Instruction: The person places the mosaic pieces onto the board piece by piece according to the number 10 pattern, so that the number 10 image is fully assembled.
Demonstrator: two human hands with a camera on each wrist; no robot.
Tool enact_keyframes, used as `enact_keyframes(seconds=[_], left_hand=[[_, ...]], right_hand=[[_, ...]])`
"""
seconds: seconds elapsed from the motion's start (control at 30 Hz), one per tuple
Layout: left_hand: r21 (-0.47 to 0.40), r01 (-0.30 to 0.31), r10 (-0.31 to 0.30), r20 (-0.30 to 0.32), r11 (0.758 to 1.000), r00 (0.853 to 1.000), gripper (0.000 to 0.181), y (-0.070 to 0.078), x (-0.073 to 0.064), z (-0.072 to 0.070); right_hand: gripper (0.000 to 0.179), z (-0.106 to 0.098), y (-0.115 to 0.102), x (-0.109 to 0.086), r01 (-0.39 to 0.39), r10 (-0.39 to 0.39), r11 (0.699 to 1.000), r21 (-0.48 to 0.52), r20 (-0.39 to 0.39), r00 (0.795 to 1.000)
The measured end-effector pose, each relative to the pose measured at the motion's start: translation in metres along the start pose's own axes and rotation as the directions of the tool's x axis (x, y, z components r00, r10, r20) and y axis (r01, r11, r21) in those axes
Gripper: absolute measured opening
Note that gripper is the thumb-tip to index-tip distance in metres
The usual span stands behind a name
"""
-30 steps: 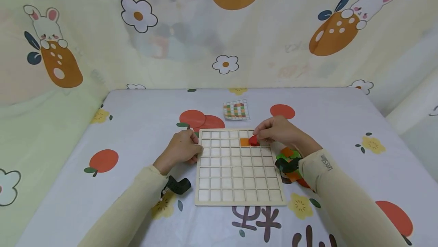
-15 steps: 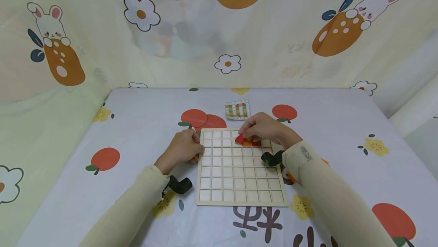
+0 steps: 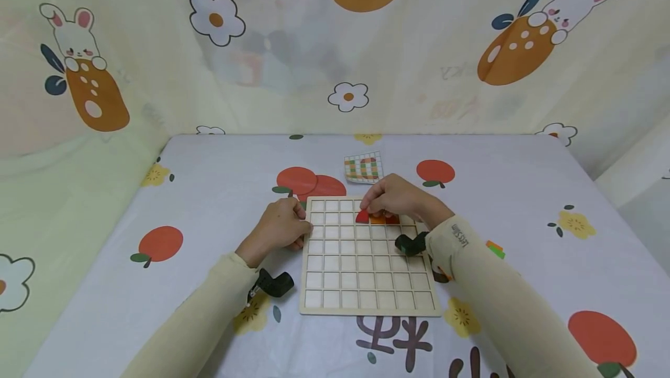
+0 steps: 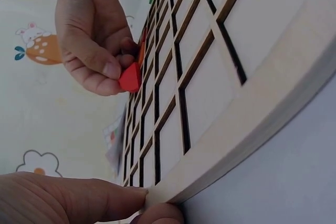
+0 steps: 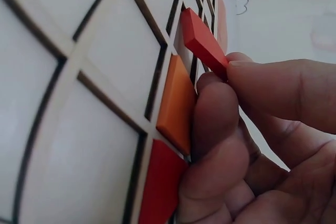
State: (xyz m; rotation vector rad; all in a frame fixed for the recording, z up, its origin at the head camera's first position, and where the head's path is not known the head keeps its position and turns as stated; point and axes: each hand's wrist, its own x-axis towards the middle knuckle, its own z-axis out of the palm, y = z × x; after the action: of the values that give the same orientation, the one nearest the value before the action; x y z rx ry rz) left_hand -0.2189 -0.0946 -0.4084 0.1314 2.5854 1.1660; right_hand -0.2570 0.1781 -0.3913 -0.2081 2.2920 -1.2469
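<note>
A square wooden grid board (image 3: 366, 267) lies on the table. My left hand (image 3: 277, 227) holds its left edge, thumb on top and a finger beneath in the left wrist view. At the board's far side, my right hand (image 3: 400, 196) pinches a red tile (image 5: 205, 40) with a curved side between thumb and finger. That tile is tilted over a cell left of an orange tile (image 5: 177, 106). Another red tile (image 5: 161, 182) sits in the cell to the right of the orange one. In the head view the right fingers partly cover these two tiles.
A small card with a coloured grid pattern (image 3: 363, 167) lies behind the board. Orange and green pieces (image 3: 495, 249) show to the right, mostly hidden by the right sleeve (image 3: 502, 285). A printed cloth covers the table, and a patterned curtain (image 3: 282, 75) hangs behind.
My right hand has moved left along the far row, from the right red tile to beyond the orange tile. The pinched red tile has come down slightly. My left hand stays at the edge.
</note>
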Motion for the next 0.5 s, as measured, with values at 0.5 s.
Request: enact_keyframes(seconds=[0.5], left_hand=[[0.004, 0.002, -0.002, -0.002, 1.000, 1.000, 0.017, -0.0002, 0.0001, -0.0001]], right_hand=[[0.012, 0.0040, 0.0029, 0.0026, -0.008, 0.008, 1.000, 0.002, -0.032, 0.999]])
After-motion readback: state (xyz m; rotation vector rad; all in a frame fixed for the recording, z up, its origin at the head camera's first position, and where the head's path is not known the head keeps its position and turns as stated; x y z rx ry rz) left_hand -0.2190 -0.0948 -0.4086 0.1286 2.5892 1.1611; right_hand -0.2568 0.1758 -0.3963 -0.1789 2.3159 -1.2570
